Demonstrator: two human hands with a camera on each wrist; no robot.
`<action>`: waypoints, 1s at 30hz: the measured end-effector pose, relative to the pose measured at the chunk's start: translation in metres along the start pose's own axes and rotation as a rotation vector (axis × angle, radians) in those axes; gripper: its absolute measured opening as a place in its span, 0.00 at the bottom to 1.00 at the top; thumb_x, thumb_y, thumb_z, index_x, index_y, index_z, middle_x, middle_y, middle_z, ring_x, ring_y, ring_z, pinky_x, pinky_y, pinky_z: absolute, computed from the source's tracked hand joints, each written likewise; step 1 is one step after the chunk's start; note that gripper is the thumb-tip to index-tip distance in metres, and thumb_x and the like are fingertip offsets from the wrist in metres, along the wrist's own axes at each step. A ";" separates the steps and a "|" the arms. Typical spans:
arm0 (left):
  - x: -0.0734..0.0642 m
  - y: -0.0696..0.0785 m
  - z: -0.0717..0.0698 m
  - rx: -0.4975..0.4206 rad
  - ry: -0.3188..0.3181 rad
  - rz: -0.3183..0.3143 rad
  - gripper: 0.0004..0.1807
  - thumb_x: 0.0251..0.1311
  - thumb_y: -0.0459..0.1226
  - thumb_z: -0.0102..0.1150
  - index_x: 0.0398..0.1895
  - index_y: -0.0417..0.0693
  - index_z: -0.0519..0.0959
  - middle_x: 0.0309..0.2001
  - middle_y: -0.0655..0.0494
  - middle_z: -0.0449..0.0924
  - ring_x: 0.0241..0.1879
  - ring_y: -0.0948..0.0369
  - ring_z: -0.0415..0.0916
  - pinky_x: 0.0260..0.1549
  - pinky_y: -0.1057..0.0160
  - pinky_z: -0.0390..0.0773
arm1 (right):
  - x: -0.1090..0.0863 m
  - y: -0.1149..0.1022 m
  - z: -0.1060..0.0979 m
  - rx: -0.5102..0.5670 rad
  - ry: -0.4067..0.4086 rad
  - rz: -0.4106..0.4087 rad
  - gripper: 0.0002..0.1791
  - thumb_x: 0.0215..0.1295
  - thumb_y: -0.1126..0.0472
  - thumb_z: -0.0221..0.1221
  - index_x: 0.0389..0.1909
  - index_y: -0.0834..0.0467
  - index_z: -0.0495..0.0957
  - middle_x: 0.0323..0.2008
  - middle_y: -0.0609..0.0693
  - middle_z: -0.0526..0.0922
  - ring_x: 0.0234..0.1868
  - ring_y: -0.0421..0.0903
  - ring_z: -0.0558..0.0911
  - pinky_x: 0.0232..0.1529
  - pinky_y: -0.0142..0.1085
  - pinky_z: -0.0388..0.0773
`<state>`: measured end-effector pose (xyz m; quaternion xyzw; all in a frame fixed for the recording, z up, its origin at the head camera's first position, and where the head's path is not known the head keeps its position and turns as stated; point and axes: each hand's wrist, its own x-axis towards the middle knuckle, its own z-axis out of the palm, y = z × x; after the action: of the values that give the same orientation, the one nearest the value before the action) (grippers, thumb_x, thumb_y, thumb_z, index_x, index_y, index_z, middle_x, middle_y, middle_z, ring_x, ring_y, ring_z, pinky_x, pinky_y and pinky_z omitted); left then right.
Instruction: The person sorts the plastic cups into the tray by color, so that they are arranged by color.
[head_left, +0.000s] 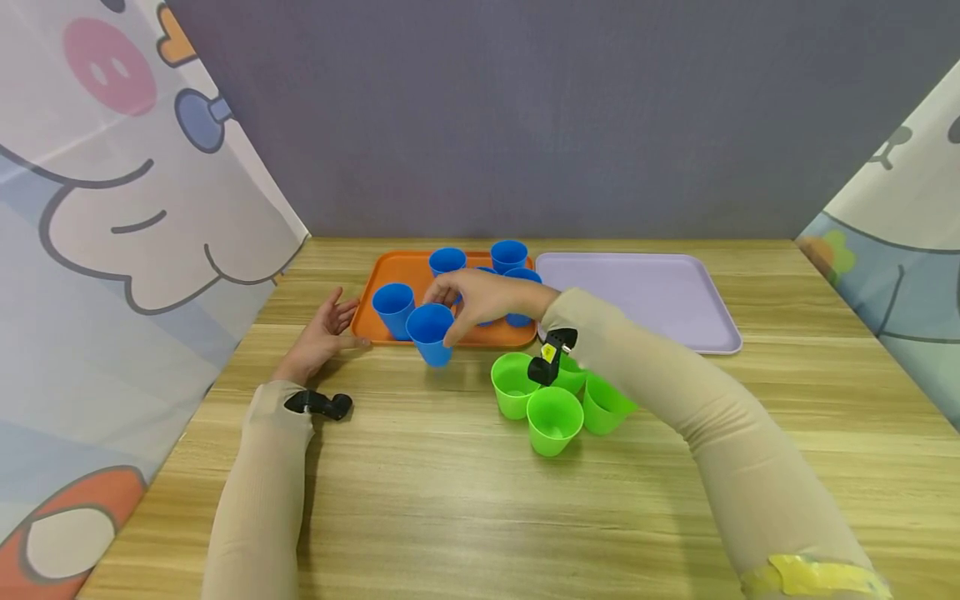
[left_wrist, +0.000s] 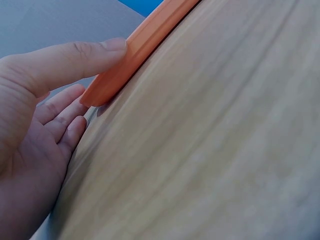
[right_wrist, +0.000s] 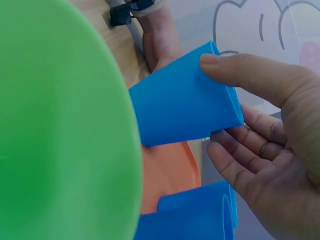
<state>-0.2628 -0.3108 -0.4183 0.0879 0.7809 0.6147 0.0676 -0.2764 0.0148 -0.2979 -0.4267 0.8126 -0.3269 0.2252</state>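
My right hand (head_left: 487,298) holds a blue cup (head_left: 431,337) near its rim, at the front edge of the orange tray (head_left: 480,336). In the right wrist view the thumb presses the outside of this blue cup (right_wrist: 185,100), with the fingers around the far side of the rim. Another blue cup (head_left: 393,310) stands just left of it on the tray. My left hand (head_left: 318,337) is at the tray's left front corner, fingers extended. The left wrist view shows its thumb lying against the orange rim (left_wrist: 135,50).
Several more blue cups (head_left: 509,254) stand on the orange tray, partly hidden by my right hand. Grouped on the wooden table (head_left: 420,500) below my right forearm are several green cups (head_left: 553,421). A lilac tray (head_left: 637,292) lies to the right, before a grey back panel (head_left: 525,125).
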 end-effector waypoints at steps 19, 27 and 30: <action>0.000 -0.001 -0.002 0.003 0.000 0.000 0.64 0.54 0.17 0.64 0.79 0.45 0.27 0.78 0.38 0.45 0.76 0.43 0.45 0.73 0.45 0.45 | 0.012 0.011 -0.002 -0.008 0.177 0.175 0.34 0.51 0.61 0.76 0.58 0.63 0.73 0.52 0.54 0.78 0.52 0.49 0.77 0.55 0.36 0.76; 0.000 -0.002 -0.003 0.018 0.000 0.002 0.63 0.54 0.17 0.64 0.79 0.43 0.27 0.77 0.38 0.46 0.75 0.43 0.46 0.73 0.46 0.46 | 0.017 0.011 -0.001 -0.037 0.193 0.180 0.34 0.50 0.60 0.76 0.58 0.63 0.74 0.52 0.55 0.79 0.52 0.49 0.78 0.56 0.36 0.75; 0.000 -0.002 -0.003 0.017 0.000 0.003 0.62 0.54 0.17 0.63 0.79 0.43 0.27 0.77 0.37 0.46 0.75 0.43 0.46 0.73 0.46 0.47 | 0.019 0.011 -0.002 -0.045 0.185 0.184 0.34 0.51 0.60 0.76 0.59 0.63 0.74 0.52 0.55 0.79 0.53 0.49 0.78 0.57 0.36 0.75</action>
<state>-0.2633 -0.3140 -0.4200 0.0895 0.7860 0.6082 0.0657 -0.2935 0.0041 -0.3063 -0.3233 0.8728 -0.3244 0.1687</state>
